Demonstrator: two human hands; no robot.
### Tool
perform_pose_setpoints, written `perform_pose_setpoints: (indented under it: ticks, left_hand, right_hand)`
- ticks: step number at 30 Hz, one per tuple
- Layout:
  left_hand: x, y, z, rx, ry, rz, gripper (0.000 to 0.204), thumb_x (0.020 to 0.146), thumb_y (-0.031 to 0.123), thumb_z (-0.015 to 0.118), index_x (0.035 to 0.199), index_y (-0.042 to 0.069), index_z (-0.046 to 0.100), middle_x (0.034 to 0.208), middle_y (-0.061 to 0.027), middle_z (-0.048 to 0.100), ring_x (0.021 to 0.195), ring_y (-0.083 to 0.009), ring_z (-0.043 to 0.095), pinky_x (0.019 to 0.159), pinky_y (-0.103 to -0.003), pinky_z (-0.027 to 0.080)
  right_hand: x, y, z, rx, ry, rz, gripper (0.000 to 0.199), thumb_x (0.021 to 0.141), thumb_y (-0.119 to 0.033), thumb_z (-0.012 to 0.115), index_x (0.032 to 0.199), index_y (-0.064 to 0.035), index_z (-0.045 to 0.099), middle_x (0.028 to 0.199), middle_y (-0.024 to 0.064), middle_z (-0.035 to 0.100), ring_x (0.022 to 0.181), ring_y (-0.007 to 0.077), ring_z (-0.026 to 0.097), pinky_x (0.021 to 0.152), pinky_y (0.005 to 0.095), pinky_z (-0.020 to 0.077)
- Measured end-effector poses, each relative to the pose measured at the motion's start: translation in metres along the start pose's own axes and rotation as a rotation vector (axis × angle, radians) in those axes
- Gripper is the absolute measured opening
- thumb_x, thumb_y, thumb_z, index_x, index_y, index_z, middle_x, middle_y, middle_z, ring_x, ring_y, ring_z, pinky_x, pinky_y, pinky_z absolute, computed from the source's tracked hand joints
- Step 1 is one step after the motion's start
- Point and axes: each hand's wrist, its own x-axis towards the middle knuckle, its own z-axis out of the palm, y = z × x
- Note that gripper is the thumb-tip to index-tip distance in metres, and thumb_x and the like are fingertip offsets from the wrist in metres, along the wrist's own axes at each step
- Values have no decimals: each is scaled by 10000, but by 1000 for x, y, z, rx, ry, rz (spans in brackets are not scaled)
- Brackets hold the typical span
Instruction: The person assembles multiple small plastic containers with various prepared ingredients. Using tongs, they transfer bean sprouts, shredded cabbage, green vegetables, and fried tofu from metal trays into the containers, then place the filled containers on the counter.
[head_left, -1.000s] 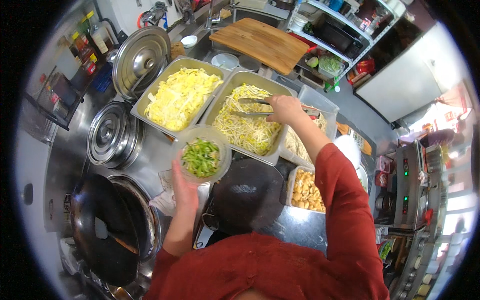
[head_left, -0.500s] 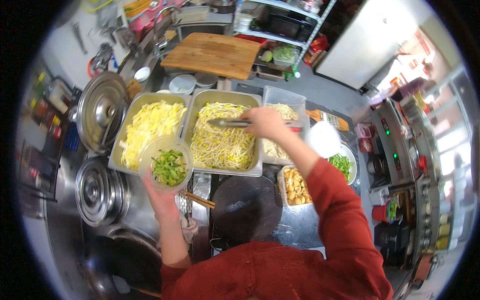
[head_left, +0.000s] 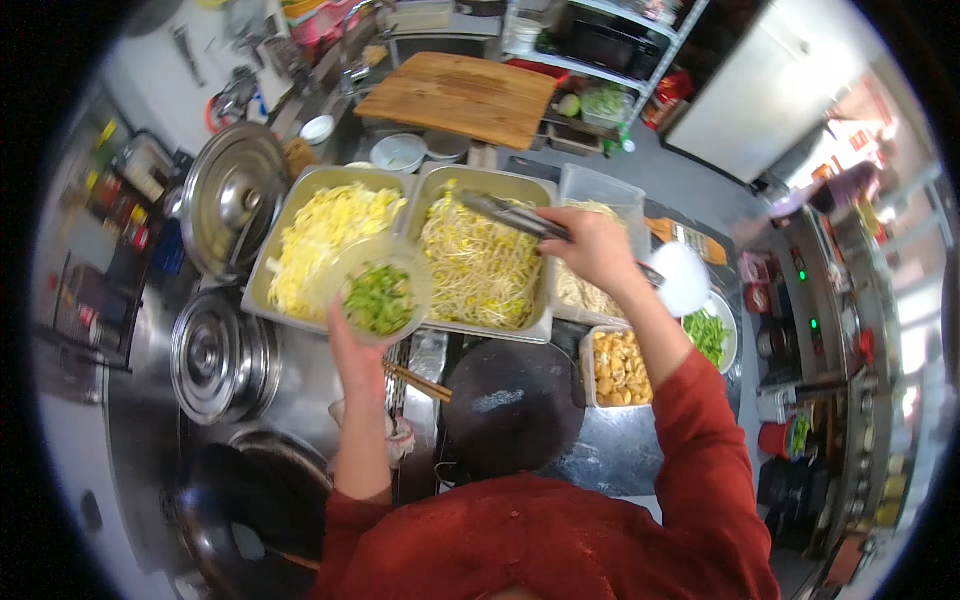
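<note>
The left hand [head_left: 352, 352] is wrapped around the underside of a clear plastic bowl [head_left: 375, 290] and holds it up over the near edge of two metal trays. The bowl has chopped green vegetables [head_left: 378, 298] in it. The right hand [head_left: 597, 247] is closed around the handles of metal tongs [head_left: 512, 215], which point left over the tray of bean sprouts [head_left: 482, 262]. The tong tips sit close together above the sprouts; whether they have any sprouts pinched between them cannot be told.

Just left of the sprout tray is a tray of pale yellow shredded food [head_left: 322, 240]. To the right of the sprouts stands a clear tub [head_left: 598, 190] with more pale strands, and nearer the person a small container of fried brown pieces [head_left: 620, 365]. A dark round griddle [head_left: 512, 405] lies near the person's chest, with chopsticks [head_left: 418, 382] just left of it. Far off is a wooden cutting board [head_left: 460, 95]. On the left are a large pot lid [head_left: 232, 205], a lidded pot [head_left: 208, 352] and a black wok [head_left: 255, 505].
</note>
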Motion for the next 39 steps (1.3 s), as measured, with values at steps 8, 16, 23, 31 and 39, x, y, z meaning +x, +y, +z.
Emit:
perform_pose_setpoints:
  ticks: [8,16,23,31,39]
  left_hand:
    - [13,-21,42,-32,-176,-8,680,1070,551,433,1581,137,260,1576,-143,315,1449,-333,397,1027,-601,523]
    - [-9,-31,71,-33,-241,-128,699,1081,594,332,1587,121,236,1579,-147,361,1427,-324,451,1082,-587,481]
    - [-18,-28,66,-9,-294,-67,722,1084,586,327,1596,82,261,1581,-138,384,1425,-308,462,1107,-573,467]
    - [-11,-32,60,156,-208,74,695,1077,565,420,1595,117,306,1562,-114,396,1412,-234,446,1058,-455,498]
    - [4,-31,61,73,-206,57,762,1046,608,455,1598,110,289,1604,-140,339,1425,-301,435,1041,-535,511]
  right_hand:
    - [-38,-7,-78,463,80,-54,510,831,-97,812,1325,-101,685,1035,98,767,858,154,698,794,311,545]
    - [-67,-25,-74,578,-43,15,527,837,-81,818,1339,-63,661,1145,105,746,966,153,686,872,307,538]
    - [-71,-13,-63,234,-34,-147,527,798,-175,830,1295,-107,671,1094,149,725,976,358,703,841,423,547]
    - [-70,-35,-77,-28,-334,-231,582,732,-146,853,1284,-79,681,1123,142,728,1006,337,694,860,395,542]
    - [-64,-38,-96,-66,-225,-317,481,719,-61,826,1191,-60,732,1074,150,742,924,314,724,804,376,552]
